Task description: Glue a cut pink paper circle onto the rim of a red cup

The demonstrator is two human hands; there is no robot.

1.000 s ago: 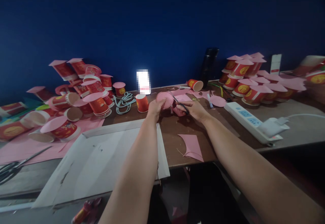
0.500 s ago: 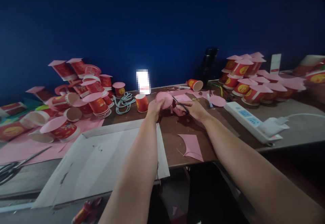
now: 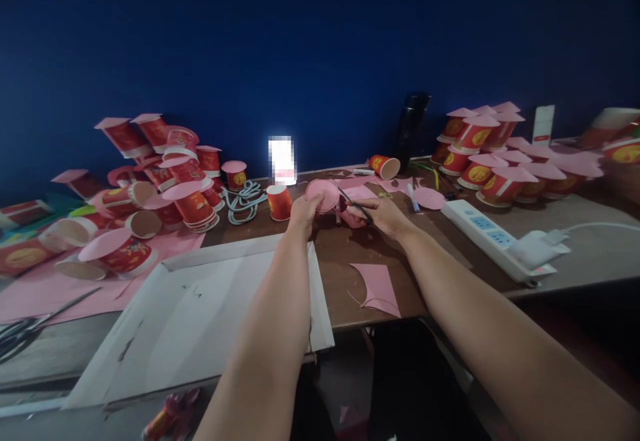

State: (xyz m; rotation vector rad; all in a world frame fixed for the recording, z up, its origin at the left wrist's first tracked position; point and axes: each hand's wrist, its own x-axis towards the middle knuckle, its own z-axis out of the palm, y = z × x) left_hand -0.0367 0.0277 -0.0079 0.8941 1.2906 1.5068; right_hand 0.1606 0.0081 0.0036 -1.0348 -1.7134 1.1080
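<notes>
A round pink paper disc (image 3: 327, 194) is pinched in my left hand (image 3: 305, 213), held up above the table with its flat face towards me. My right hand (image 3: 383, 216) grips a pair of dark-handled scissors (image 3: 361, 212), whose blades lie at the disc's right edge. Just left of my left hand stands a red paper cup (image 3: 279, 202). Pink paper scraps (image 3: 360, 194) lie behind the scissors. Nearer to me is a cut pink paper piece (image 3: 381, 288) with a curved edge.
Red cups topped with pink paper crowd the left (image 3: 193, 204) and right (image 3: 480, 136). A white power strip (image 3: 493, 238) with a plugged-in charger sits at right. A white box lid (image 3: 200, 314), a coiled cable (image 3: 243, 202), a black bottle (image 3: 413, 128) and second scissors (image 3: 35, 324) also lie around.
The disc and my left hand have shifted very slightly left. The scissor blades at the disc's edge have changed angle a little; both grips are the same.
</notes>
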